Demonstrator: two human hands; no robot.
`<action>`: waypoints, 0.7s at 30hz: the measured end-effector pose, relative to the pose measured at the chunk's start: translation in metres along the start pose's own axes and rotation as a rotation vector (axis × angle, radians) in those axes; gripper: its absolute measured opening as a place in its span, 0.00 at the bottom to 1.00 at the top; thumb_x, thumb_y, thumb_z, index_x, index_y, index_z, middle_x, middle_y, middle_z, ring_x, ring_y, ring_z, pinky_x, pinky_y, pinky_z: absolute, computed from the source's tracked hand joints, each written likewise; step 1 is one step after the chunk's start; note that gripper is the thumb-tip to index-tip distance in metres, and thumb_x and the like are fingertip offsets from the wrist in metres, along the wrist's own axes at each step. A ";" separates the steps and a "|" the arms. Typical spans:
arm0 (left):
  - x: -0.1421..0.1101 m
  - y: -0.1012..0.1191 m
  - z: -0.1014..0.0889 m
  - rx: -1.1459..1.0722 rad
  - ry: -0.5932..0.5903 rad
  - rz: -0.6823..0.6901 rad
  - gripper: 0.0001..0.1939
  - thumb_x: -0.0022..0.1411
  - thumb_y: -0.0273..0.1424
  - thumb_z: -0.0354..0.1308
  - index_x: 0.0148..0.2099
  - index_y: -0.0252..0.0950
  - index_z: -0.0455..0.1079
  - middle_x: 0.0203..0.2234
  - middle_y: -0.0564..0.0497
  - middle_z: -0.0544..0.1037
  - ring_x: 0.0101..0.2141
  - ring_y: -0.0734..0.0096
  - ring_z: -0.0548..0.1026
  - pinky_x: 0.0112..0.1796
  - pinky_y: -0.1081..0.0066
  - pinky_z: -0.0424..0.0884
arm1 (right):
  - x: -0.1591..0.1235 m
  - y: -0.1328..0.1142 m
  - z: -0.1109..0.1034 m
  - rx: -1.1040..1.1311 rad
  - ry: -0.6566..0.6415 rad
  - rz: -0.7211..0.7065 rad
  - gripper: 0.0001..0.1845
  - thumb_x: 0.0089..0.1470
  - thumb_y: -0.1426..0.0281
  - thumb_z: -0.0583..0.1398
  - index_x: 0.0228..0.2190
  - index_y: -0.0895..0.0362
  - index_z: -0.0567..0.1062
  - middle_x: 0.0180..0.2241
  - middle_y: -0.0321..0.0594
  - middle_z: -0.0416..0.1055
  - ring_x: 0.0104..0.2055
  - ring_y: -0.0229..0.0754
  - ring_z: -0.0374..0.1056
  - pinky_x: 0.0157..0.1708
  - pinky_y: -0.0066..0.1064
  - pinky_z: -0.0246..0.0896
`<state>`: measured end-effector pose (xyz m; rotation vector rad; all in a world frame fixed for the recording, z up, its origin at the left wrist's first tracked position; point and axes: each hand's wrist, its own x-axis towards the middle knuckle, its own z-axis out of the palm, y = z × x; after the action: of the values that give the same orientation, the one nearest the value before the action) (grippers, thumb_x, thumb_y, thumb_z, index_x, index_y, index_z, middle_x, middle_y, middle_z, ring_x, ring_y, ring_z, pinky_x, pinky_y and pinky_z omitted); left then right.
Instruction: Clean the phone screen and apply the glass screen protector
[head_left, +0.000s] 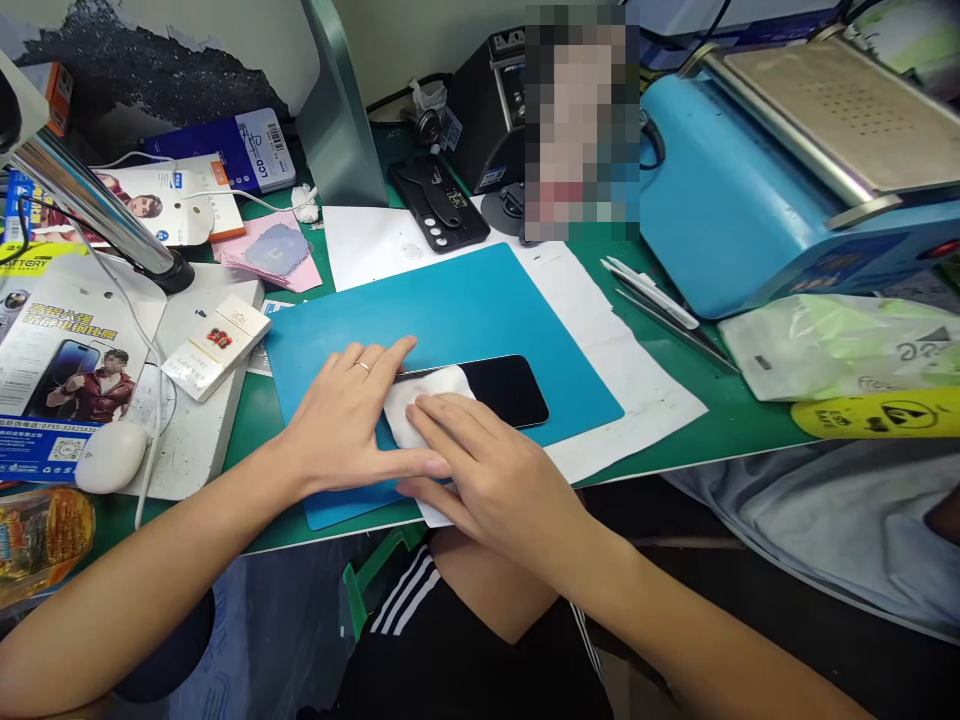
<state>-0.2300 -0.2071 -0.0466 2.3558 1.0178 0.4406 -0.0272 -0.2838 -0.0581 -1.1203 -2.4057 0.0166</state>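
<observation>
Fingers of the right hand lie close together, slightly bent, pressing a soft white cloth against the left part of a black phone; whether they also pinch the cloth cannot be told. The left hand is open, its thumb spread wide from the fingers, the index fingertip beside the phone's upper edge and the thumb reaching to the right hand's fingers. A thin ring circles one finger of the left hand.

The phone lies flat, its glossy dark face and rounded corners showing to the right of the cloth, on a smooth matte blue mat. Under the mat spreads creased white paper, laid on the green bench.

To the left, a small white carton with red print rests on a pale, speckled slab. Beyond the mat is a black phone case with round holes. To the right, slim pointed tweezers lie near a crinkled, translucent plastic bag and a blue machine topped by a perforated metal plate.
</observation>
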 end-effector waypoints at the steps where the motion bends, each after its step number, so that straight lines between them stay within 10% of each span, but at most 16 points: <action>1: 0.000 0.000 0.000 -0.004 -0.002 -0.003 0.67 0.54 0.78 0.39 0.73 0.26 0.57 0.51 0.36 0.76 0.46 0.47 0.69 0.54 0.48 0.65 | -0.003 -0.001 -0.001 -0.003 -0.002 0.001 0.27 0.66 0.60 0.62 0.57 0.67 0.73 0.51 0.60 0.79 0.55 0.58 0.75 0.55 0.49 0.76; 21: -0.002 -0.003 0.003 0.013 0.090 -0.017 0.65 0.56 0.77 0.37 0.73 0.27 0.55 0.57 0.32 0.72 0.52 0.43 0.69 0.55 0.45 0.66 | 0.021 -0.008 0.004 -0.060 -0.030 0.056 0.32 0.68 0.55 0.58 0.55 0.74 0.75 0.52 0.61 0.78 0.55 0.57 0.74 0.57 0.46 0.73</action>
<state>-0.2316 -0.2073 -0.0506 2.3556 1.0835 0.5394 -0.0456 -0.2730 -0.0512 -1.2220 -2.4149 -0.0207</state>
